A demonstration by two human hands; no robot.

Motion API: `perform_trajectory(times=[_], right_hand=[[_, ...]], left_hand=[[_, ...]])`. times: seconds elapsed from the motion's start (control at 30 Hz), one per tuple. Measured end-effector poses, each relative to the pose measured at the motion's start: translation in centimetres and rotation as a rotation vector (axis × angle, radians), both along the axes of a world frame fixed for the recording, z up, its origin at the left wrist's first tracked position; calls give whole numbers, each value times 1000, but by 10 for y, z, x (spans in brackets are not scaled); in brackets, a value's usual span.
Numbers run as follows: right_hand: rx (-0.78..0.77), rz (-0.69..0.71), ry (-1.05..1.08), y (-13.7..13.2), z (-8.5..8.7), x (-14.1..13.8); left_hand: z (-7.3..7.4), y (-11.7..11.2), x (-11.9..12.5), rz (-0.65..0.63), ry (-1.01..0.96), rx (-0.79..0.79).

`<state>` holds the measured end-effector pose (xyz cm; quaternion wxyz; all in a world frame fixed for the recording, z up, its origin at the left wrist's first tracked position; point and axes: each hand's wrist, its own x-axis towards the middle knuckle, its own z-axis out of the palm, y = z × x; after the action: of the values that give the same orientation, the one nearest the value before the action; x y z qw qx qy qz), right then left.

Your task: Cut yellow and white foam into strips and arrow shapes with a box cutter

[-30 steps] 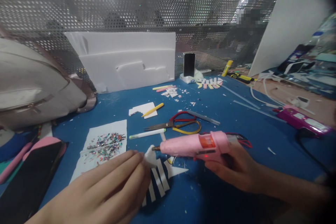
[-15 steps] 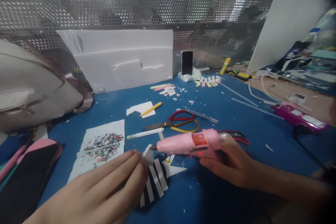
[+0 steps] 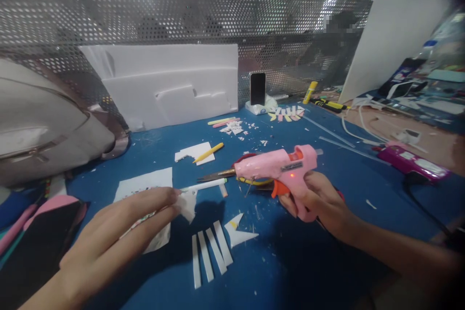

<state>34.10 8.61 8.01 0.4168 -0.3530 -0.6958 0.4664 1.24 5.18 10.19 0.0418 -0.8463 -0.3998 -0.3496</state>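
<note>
My right hand [image 3: 317, 201] grips a pink glue gun [image 3: 276, 167] by its handle, nozzle pointing left, lifted a little above the blue table [image 3: 276, 261]. My left hand [image 3: 116, 232] pinches a small white foam piece [image 3: 188, 202] between its fingertips, just above a white sheet with glitter [image 3: 143, 184]. Several white foam strips [image 3: 209, 256] and a white pointed cut-out [image 3: 237, 232] lie on the table below and between both hands.
Scissors [image 3: 218, 174] lie behind the glue gun, with a white pen [image 3: 205, 185], a yellow pencil [image 3: 209, 152] and foam scraps. A large white foam board [image 3: 163, 82] leans on the mesh wall. A phone [image 3: 257, 89] stands upright. A bag [image 3: 43, 126] sits left; a magenta device [image 3: 414, 164] right.
My right hand raised the glue gun up and to the right, away from the strips. My left hand lifted a small white piece off the strips and moved left and up.
</note>
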Motion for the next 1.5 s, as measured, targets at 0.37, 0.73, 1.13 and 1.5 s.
perform_trajectory(times=[0.37,0.73,1.13,1.5], right_hand=[[31,32,-51,-4,-6,2],[0,-90,-2,8,1,0],[87,-516,-222,88,37,109],[125,-522,-435,100,-14,137]], left_hand=[[3,22,29,121,-776,-848],[-4,17,34,18,-755,-995],[-26,-25,-15,41,-169,-539],[-51,-44,-37,156,-77,-462]])
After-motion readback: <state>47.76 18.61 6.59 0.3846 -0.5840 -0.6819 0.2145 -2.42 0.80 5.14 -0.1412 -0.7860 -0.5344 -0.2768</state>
